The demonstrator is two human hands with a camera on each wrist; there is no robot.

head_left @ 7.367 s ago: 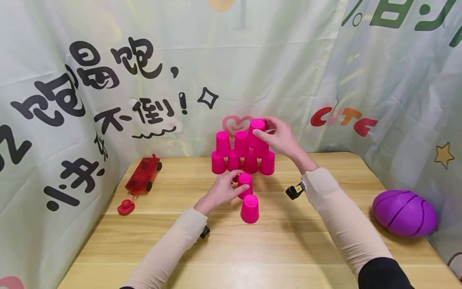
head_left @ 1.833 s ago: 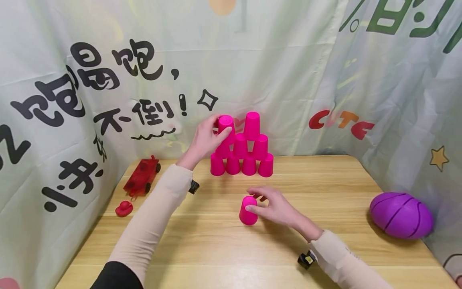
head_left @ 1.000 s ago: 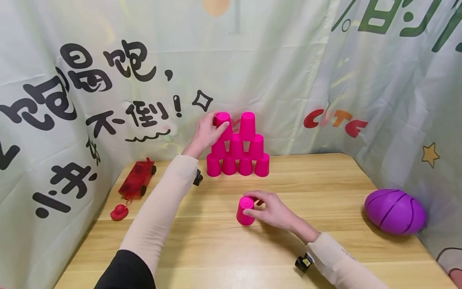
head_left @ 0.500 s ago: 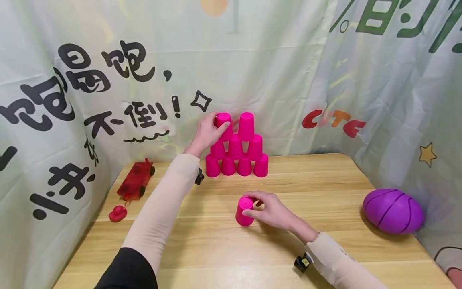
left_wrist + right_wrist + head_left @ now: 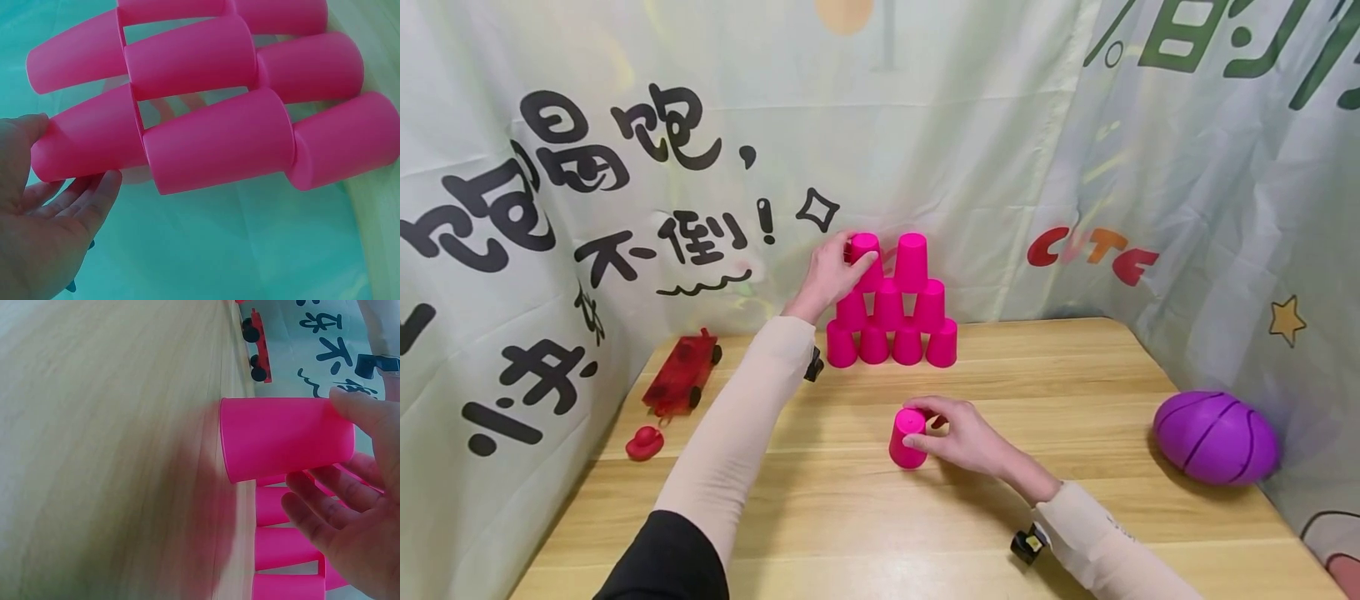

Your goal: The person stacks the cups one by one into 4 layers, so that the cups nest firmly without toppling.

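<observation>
Upside-down pink cups form a pyramid (image 5: 907, 345) at the back of the table: several at the bottom, three above, two on top. My left hand (image 5: 829, 275) holds the upper-left cup (image 5: 865, 241), thumb on one side and fingers on the other. In the left wrist view, that cup (image 5: 87, 136) has its rim against the cup below it. Nearer the front, my right hand (image 5: 966, 439) pinches a single upside-down cup (image 5: 902, 452). The right wrist view shows its thumb and fingers on opposite sides of this cup (image 5: 284, 434), near its closed end.
A red toy car (image 5: 681, 375) and a small red hat-shaped piece (image 5: 644, 443) lie on the left of the wooden table (image 5: 820, 533). At the right edge sits a purple ball (image 5: 1217, 437). Printed cloth (image 5: 970, 158) hangs behind and at both sides.
The left hand has carried a loose cup from the table up to the pyramid's top left. The right hand has left its upper cup in place and come down to the front cup.
</observation>
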